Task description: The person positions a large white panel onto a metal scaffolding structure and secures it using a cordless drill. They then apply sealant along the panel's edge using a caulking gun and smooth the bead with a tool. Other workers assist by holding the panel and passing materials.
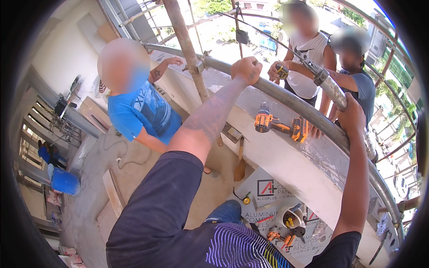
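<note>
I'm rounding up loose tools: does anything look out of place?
Perhaps the orange drill: it lies loose on the ledge beside the metal rail, away from the tools on the printed panel below.

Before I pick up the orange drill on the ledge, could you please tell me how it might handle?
The orange drill likely feels heavy for its size, given its bulky battery. Lying on its side on the ledge, it seems unlikely to roll.
</note>
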Demonstrator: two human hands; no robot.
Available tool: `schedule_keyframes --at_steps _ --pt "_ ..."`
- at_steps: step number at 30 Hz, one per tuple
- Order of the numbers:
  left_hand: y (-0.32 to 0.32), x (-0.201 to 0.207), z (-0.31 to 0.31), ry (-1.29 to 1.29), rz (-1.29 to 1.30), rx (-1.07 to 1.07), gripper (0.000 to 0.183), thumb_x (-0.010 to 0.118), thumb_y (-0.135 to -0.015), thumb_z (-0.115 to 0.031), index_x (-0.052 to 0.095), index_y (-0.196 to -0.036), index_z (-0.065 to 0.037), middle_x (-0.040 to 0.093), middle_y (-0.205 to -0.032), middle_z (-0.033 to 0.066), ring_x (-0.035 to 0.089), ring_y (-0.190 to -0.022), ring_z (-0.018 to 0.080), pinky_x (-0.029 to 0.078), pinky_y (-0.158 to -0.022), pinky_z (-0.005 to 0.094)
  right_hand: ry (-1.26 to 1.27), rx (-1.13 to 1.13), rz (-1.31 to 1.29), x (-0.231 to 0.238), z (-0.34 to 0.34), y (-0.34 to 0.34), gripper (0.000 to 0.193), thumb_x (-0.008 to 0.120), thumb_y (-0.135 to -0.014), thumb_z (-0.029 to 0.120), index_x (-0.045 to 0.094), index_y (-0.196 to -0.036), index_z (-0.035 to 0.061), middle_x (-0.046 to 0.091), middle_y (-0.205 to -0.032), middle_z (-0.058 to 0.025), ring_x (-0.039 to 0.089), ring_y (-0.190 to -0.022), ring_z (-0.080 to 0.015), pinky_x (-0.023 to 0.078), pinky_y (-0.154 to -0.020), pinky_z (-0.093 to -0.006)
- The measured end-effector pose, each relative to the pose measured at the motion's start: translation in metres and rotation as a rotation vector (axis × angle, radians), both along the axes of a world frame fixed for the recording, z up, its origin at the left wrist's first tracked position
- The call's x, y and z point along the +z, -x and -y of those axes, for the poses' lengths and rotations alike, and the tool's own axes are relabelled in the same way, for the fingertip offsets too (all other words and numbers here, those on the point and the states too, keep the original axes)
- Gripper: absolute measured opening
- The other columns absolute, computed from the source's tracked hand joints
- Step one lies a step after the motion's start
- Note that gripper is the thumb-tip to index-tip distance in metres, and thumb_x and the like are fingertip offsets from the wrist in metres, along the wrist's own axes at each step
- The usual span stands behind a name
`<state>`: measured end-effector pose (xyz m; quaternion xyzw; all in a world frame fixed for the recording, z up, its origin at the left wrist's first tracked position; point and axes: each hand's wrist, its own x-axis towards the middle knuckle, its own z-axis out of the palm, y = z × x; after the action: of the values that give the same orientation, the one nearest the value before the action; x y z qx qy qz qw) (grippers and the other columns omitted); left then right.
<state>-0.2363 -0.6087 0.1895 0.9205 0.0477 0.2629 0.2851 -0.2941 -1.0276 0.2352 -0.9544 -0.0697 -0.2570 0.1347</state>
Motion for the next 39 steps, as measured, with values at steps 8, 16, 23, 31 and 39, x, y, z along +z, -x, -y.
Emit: schedule_keyframes --at_steps 8,16,23,31,39 --pt "-0.009 -0.007 -0.004 -0.012 -0.047 0.025 0.035 0.062 -0.096 -0.04 0.082 -0.093 -0.011 0.082 -0.101 0.0177 0.077 -0.101 0.0406 0.058 -0.094 0.0501 -0.018 0.029 -0.035 -0.003 -0.004 0.005 0.045 0.072 -0.079 0.009 0.07 -0.125 0.0118 0.079 -0.114 -0.0184 0.073 -0.113 -0.0453 0.057 -0.093 -0.0574" --pt "0.007 0.015 0.01 0.004 -0.084 0.02 0.039 0.061 -0.097 -0.043 0.08 -0.097 -0.009 0.081 -0.104 0.0168 0.076 -0.103 0.0388 0.057 -0.094 0.0498 0.034 0.037 -0.027 -0.003 -0.001 0.002 0.039 0.072 -0.082 0.008 0.071 -0.121 0.0102 0.079 -0.114 -0.0175 0.074 -0.114 -0.0437 0.057 -0.094 -0.0564" --pt "0.005 0.003 0.0 -0.033 -0.047 0.045 0.037 0.062 -0.096 -0.042 0.079 -0.095 -0.009 0.081 -0.1 0.0158 0.076 -0.099 0.0397 0.058 -0.09 0.0499 0.056 0.031 -0.094 -0.001 -0.007 0.009 0.041 0.073 -0.085 0.01 0.071 -0.126 0.0118 0.079 -0.114 -0.0175 0.074 -0.115 -0.043 0.058 -0.094 -0.0554" --pt "0.002 0.004 0.007 0.017 -0.03 0.034 0.036 0.063 -0.097 -0.042 0.08 -0.098 -0.01 0.081 -0.1 0.0165 0.076 -0.098 0.0394 0.058 -0.09 0.0493 0.006 0.151 -0.205 -0.007 0.004 -0.003 0.048 0.075 -0.079 0.013 0.072 -0.127 0.0087 0.079 -0.112 -0.0223 0.075 -0.112 -0.0454 0.057 -0.094 -0.0554" --pt "0.004 -0.003 0.001 0.041 -0.011 0.017 0.044 0.058 -0.101 -0.046 0.076 -0.093 -0.007 0.078 -0.093 0.0155 0.075 -0.095 0.0369 0.056 -0.088 0.0496 -0.057 0.273 -0.34 0.015 -0.006 -0.003 0.055 0.082 -0.069 0.014 0.077 -0.124 0.0047 0.08 -0.103 -0.0238 0.076 -0.105 -0.0449 0.058 -0.094 -0.0525"
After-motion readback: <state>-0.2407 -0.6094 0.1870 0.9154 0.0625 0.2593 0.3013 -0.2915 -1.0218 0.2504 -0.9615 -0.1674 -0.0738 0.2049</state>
